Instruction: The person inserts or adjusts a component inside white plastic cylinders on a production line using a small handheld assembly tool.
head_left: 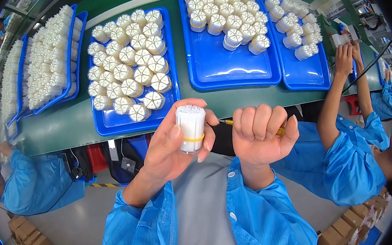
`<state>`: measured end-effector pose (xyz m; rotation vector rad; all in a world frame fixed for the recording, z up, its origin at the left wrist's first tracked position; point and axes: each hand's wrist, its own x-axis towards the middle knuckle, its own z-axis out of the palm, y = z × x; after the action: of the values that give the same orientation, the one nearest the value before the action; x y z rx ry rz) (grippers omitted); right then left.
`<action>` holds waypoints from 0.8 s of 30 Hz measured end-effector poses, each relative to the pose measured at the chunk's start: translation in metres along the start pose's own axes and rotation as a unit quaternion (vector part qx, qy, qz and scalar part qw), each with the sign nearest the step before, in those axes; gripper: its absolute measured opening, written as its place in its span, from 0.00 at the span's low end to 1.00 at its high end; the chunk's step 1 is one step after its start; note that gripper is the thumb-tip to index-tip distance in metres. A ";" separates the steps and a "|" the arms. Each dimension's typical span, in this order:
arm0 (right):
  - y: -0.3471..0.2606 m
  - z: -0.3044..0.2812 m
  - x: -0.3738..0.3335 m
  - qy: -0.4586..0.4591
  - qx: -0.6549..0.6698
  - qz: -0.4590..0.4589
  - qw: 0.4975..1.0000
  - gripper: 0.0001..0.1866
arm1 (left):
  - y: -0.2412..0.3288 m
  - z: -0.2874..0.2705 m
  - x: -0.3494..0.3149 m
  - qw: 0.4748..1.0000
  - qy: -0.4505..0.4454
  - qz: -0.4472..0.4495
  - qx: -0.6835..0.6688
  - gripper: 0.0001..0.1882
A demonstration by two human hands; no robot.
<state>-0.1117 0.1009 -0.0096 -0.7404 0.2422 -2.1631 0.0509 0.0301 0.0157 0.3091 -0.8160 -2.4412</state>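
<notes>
My left hand (175,142) is closed round a white cylindrical bundle (190,124) of upright segments with a yellow band round its lower part. The bundle stands upright between thumb and fingers, in front of my chest. Just to its right, my right hand (262,133) is closed in a fist round a slim yellow-handled screwdriver (281,131). Its dark shaft points left toward the fingers of my left hand, and its tip is hidden behind them. Similar banded bundles (132,88) fill a blue tray (134,129) on the green table, beyond my left hand.
Farther along the green table (58,130) lie two more blue trays (228,76) (300,71) with bundles at their far ends. Stacked trays of white pieces (46,56) stand at left. Co-workers in blue sit at right (344,155) and left (41,185). Cardboard boxes (343,231) stand on the floor.
</notes>
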 end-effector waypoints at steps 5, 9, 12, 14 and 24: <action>0.002 0.000 -0.002 -0.002 0.001 -0.001 1.000 0.27 | 0.003 -0.002 -0.001 1.000 -0.003 -0.016 0.009 0.32; 0.004 0.002 -0.003 0.000 0.001 -0.003 1.000 0.27 | 0.005 -0.001 -0.005 1.000 0.000 -0.018 0.020 0.32; 0.007 0.001 -0.003 -0.006 0.015 0.003 1.000 0.26 | 0.007 0.002 -0.009 0.999 0.029 0.001 0.039 0.31; 0.007 0.002 -0.002 0.028 0.000 -0.001 1.000 0.26 | 0.011 -0.001 -0.020 0.995 0.064 0.029 0.064 0.29; 0.028 -0.041 -0.009 0.095 -0.046 0.028 0.994 0.23 | 0.056 -0.088 -0.093 0.655 0.390 0.214 0.611 0.21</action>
<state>-0.1133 0.0867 -0.0581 -0.5718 0.4587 -2.1815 0.1843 0.0019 -0.0151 1.3280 -1.6825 -0.7666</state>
